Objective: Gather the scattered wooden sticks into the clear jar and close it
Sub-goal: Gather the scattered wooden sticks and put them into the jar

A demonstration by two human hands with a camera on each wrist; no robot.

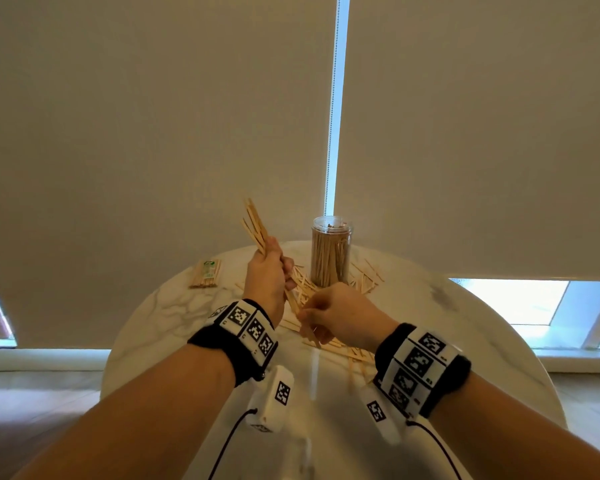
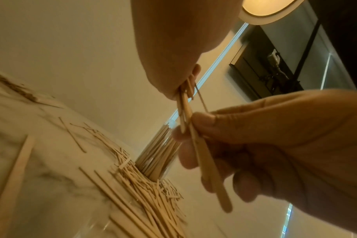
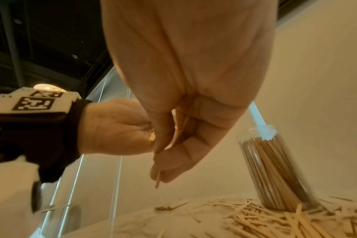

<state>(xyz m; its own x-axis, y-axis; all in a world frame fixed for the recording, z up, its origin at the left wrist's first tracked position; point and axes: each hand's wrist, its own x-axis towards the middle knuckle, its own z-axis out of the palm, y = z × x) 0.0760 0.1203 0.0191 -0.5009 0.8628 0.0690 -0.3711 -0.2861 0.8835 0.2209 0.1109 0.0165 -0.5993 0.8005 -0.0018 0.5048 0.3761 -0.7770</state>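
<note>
Standing upright and uncapped at the far middle of the surface, the jar lies beyond and right of the left hand, whose grip is wrapped round a bundle tilted up and leftward. The right hand, nearer the jar's base, pinches a few sticks. Loose sticks ring the jar.

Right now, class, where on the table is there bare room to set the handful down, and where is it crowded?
Bare marble lies along the table's left edge, beside the left hand, and at the right rim. It is crowded around the clear jar, ringed by loose sticks; a wrapped bundle lies far left.
</note>
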